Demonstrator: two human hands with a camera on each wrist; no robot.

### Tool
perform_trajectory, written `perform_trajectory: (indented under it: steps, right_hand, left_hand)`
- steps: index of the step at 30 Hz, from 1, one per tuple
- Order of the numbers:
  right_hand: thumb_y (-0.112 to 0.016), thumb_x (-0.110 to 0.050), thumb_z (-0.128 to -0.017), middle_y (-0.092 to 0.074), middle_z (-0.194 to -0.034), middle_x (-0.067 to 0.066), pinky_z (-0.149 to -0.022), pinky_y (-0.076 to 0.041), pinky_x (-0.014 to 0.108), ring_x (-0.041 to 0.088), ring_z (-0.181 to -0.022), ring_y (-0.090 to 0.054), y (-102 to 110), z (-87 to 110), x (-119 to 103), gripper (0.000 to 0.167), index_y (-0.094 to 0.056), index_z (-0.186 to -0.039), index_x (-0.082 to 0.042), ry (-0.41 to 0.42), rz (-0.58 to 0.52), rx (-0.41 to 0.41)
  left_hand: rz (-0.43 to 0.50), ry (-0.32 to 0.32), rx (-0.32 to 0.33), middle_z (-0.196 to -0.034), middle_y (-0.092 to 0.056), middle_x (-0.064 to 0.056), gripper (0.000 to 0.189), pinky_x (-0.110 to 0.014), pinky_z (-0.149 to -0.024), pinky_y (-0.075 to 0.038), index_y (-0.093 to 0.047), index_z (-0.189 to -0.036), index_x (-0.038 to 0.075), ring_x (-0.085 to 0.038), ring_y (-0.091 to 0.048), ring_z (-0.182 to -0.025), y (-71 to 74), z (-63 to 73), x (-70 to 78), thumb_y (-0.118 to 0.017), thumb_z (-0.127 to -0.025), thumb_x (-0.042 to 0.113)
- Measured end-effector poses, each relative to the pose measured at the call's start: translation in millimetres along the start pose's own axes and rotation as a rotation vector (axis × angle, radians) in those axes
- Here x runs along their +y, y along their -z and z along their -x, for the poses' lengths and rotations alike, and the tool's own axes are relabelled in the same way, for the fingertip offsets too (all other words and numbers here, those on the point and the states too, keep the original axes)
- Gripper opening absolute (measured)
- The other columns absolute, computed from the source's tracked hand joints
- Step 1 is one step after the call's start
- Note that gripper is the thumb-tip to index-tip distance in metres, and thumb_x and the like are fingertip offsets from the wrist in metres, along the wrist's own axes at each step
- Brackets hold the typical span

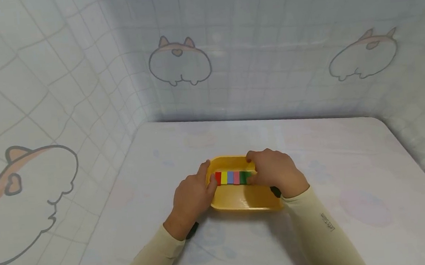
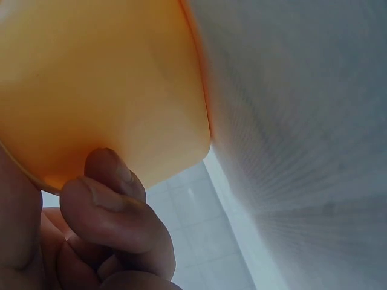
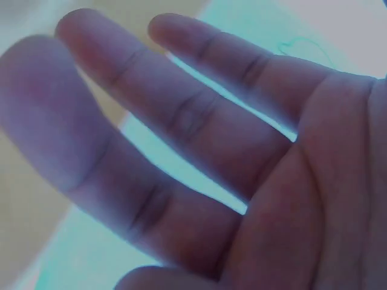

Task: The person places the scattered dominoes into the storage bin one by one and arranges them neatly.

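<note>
A yellow plastic tray (image 1: 241, 196) lies on the covered surface, with a row of small coloured blocks (image 1: 230, 177) inside: red, yellow, blue, pink and green. At the tray's left side, my left hand (image 1: 192, 196) grips the rim, thumb inside and fingers outside. The left wrist view shows curled fingers (image 2: 115, 211) against the tray's outer wall (image 2: 121, 90). My right hand (image 1: 275, 171) reaches over the right side, its thumb at the green end of the row and a fingertip near the far rim. Its fingers (image 3: 181, 118) look spread and fairly straight in the right wrist view.
A white cloth with faint pastel prints covers the table (image 1: 354, 170). Pale grid-patterned curtains (image 1: 259, 59) with cartoon animal drawings rise behind and along both sides. Light sleeves (image 1: 321, 228) cover both forearms.
</note>
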State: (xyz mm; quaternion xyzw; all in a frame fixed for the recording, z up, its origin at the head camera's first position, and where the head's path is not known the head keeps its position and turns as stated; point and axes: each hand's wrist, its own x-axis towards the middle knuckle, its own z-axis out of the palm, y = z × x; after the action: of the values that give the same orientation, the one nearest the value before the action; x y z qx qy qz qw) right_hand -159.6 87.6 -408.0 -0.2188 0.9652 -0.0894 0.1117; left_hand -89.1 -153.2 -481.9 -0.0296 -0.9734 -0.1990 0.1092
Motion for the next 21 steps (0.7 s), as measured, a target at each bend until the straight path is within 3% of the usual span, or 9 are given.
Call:
perform_trajectory:
  steps: [6,13,17,21]
  right_hand:
    - [-0.082,-0.043,-0.089,-0.075,-0.106,-0.001,-0.069,-0.055,0.041,0.019,-0.087,-0.066,22,29.8,15,0.054,-0.066,-0.135,-0.020,0.079,-0.005,0.125]
    - [-0.078,-0.025,-0.092,-0.075,-0.103,-0.004,-0.060,-0.050,0.032,0.011,-0.071,-0.059,25,62.7,59,0.034,-0.070,-0.125,-0.018,0.181,-0.014,0.344]
    - [-0.076,-0.020,-0.091,-0.074,-0.097,-0.007,-0.055,-0.047,0.030,0.007,-0.065,-0.055,18,80.0,85,0.029,-0.072,-0.120,-0.017,0.167,0.003,0.408]
    - [-0.076,-0.022,-0.091,-0.073,-0.093,-0.008,-0.050,-0.044,0.030,0.007,-0.055,-0.049,5,96.7,103,0.027,-0.072,-0.118,-0.015,0.098,0.014,0.396]
  left_hand:
    - [0.013,0.027,-0.033,-0.055,-0.045,-0.001,0.055,-0.030,-0.041,-0.037,-0.049,-0.155,0.013,-0.019,-0.041,-0.042,-1.2,0.3,-0.5,-0.052,-0.107,0.040]
    - [0.000,0.029,-0.036,-0.054,-0.045,-0.001,0.055,-0.031,-0.041,-0.036,-0.048,-0.155,0.014,-0.020,-0.041,-0.043,-1.6,0.2,-7.2,-0.049,-0.107,0.042]
    - [-0.001,0.013,-0.023,-0.054,-0.045,-0.001,0.056,-0.031,-0.041,-0.036,-0.048,-0.155,0.013,-0.020,-0.041,-0.042,-0.8,-0.5,-7.3,-0.049,-0.107,0.042]
    - [0.014,0.004,-0.028,-0.054,-0.045,-0.001,0.057,-0.031,-0.041,-0.036,-0.048,-0.155,0.012,-0.020,-0.041,-0.043,-3.4,-0.2,-3.7,-0.049,-0.107,0.042]
